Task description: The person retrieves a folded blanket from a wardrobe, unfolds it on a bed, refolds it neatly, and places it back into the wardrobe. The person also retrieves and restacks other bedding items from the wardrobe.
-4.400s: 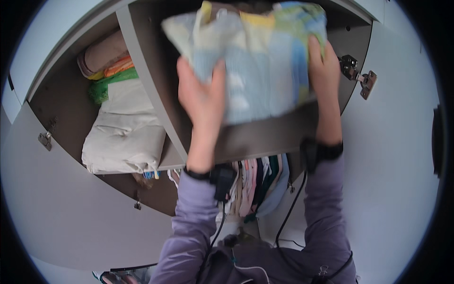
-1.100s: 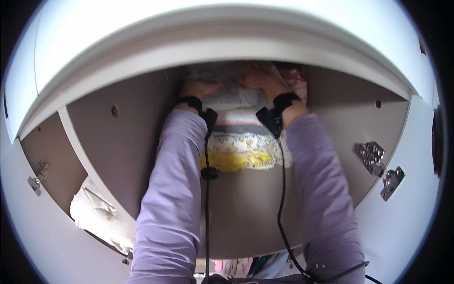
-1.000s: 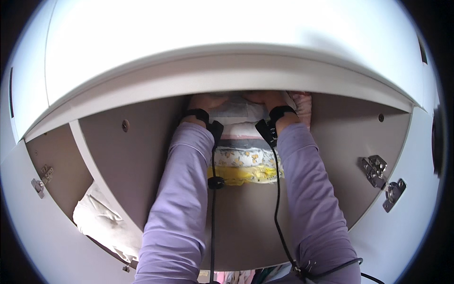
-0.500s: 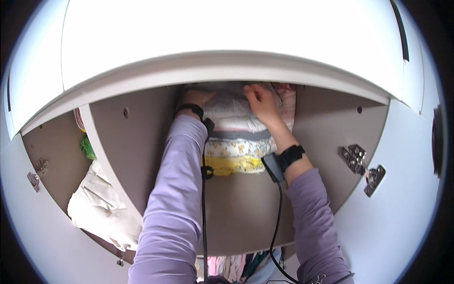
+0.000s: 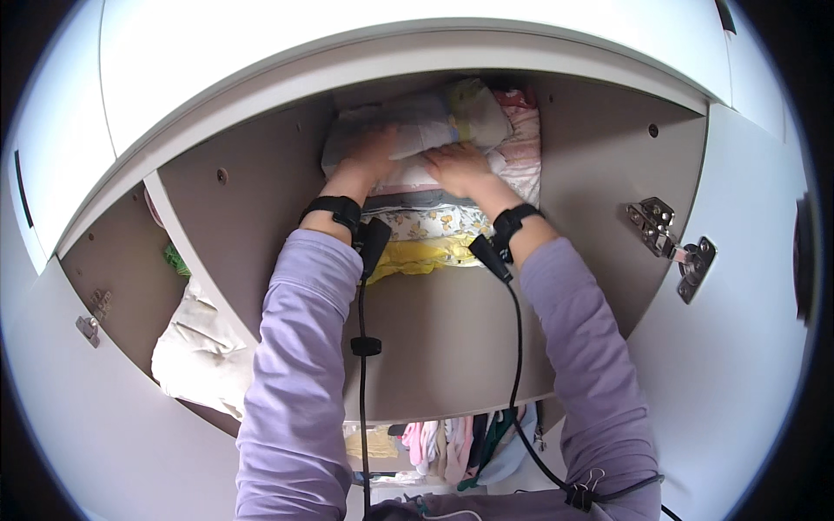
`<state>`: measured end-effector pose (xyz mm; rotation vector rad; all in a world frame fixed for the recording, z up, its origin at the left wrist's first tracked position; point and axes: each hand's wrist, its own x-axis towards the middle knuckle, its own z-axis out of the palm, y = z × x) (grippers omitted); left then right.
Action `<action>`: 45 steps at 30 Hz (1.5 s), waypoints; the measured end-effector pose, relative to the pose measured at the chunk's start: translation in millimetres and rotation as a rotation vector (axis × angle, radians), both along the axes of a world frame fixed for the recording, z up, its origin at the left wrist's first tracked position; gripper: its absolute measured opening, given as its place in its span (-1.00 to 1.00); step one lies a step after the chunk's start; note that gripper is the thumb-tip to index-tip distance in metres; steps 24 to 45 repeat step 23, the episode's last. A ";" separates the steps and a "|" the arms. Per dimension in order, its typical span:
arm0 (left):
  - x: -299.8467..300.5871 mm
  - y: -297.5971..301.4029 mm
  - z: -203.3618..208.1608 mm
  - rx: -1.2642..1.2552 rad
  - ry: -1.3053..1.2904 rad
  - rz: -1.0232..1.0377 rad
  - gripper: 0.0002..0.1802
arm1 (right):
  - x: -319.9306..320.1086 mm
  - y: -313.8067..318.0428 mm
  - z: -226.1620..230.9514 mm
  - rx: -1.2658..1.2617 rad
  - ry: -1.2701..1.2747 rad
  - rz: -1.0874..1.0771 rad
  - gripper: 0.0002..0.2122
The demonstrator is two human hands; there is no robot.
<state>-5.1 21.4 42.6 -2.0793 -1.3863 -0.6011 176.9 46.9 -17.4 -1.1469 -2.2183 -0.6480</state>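
Note:
A stack of folded cloths lies on a cabinet shelf, with a yellow cloth (image 5: 413, 257) at the bottom and a floral one (image 5: 434, 224) above it. On top rests a translucent plastic bag (image 5: 426, 117) with pale contents. My left hand (image 5: 372, 154) is on the bag's left front part, its fingers smeared by motion. Close beside it, my right hand (image 5: 458, 168) lies on the front of the pile at the bag's near edge, fingers bent slightly and apart. A pink striped cloth (image 5: 523, 152) shows at the stack's right side.
Metal hinges (image 5: 669, 239) jut out beside the open right door (image 5: 738, 304). A divider (image 5: 204, 260) separates the left compartment, which holds a cream cloth (image 5: 204, 347). Clothes (image 5: 447, 447) hang below the shelf. Black cables (image 5: 519, 365) run from my wrist straps.
The view has tilted, so more of the bag and stack top shows. My right hand has come down from a raised, curled pose onto the pile's front; my left hand has shifted on the bag.

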 end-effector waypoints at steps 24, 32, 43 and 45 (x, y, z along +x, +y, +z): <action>-23.4 28.3 6.9 -0.369 0.014 0.109 -0.25 | -12.8 -62.3 55.2 -0.530 -0.324 -0.232 -0.74; -23.4 28.3 6.9 -0.369 0.014 0.109 -0.25 | -12.8 -62.3 55.2 -0.530 -0.324 -0.232 -0.74; -23.4 28.3 6.9 -0.369 0.014 0.109 -0.25 | -12.8 -62.3 55.2 -0.530 -0.324 -0.232 -0.74; -23.4 28.3 6.9 -0.369 0.014 0.109 -0.25 | -12.8 -62.3 55.2 -0.530 -0.324 -0.232 -0.74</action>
